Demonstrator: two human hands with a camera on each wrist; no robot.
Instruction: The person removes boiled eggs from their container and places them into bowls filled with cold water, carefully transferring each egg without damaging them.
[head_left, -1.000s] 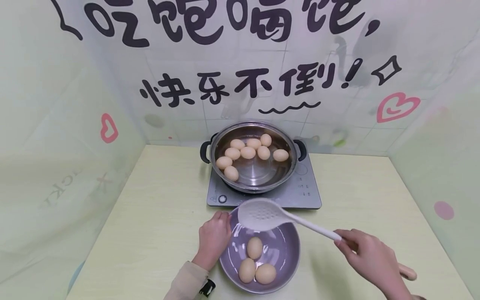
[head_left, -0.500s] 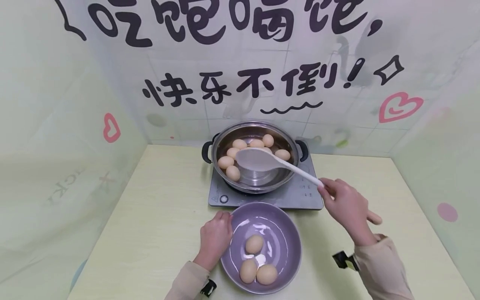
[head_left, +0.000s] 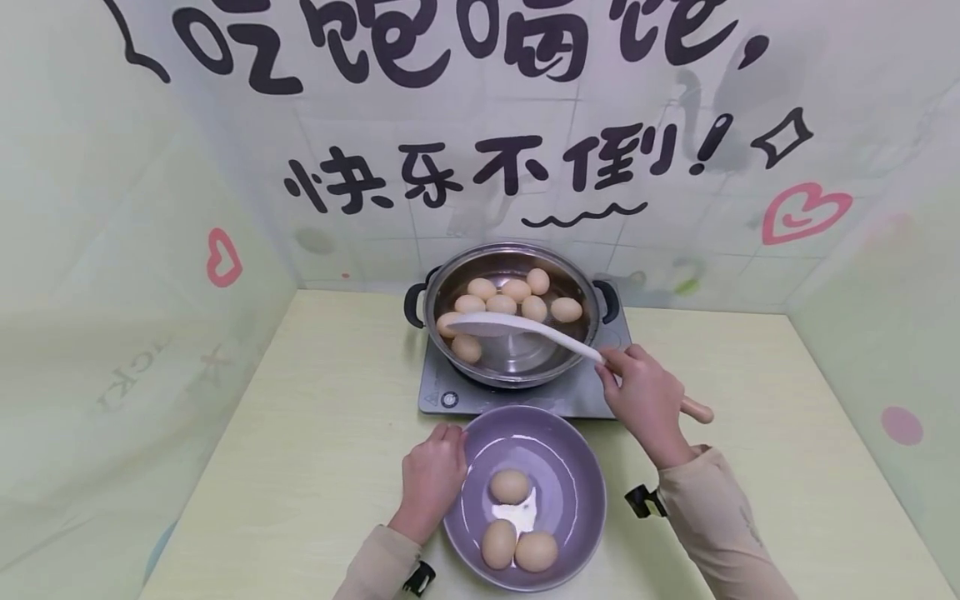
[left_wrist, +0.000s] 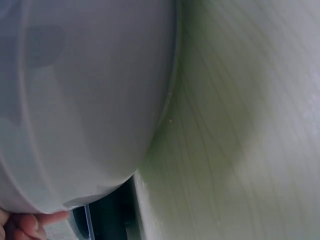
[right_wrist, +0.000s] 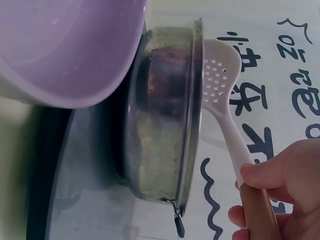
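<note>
The right grip (head_left: 647, 396) holds the slotted spoon (head_left: 498, 325) above the eggs (head_left: 566, 310) in the pot (head_left: 517, 382) — a hurried dip could knock them together and crack one — while the left grip (head_left: 431, 471) holds the bowl (head_left: 583, 500).

The bare left hand (head_left: 431, 471), its fingers (head_left: 447, 435) bent in a grip, is nearer the left edge of the pale yellow table (head_left: 322, 367); its beige-sleeved left arm (head_left: 380, 560) reaches forward. The bare right hand (head_left: 647, 402), raised closer to the far edge, has curled fingers and a thumb (right_wrist: 267, 172) set opposite; its beige-sleeved right arm (head_left: 712, 510) slants inward.
</note>
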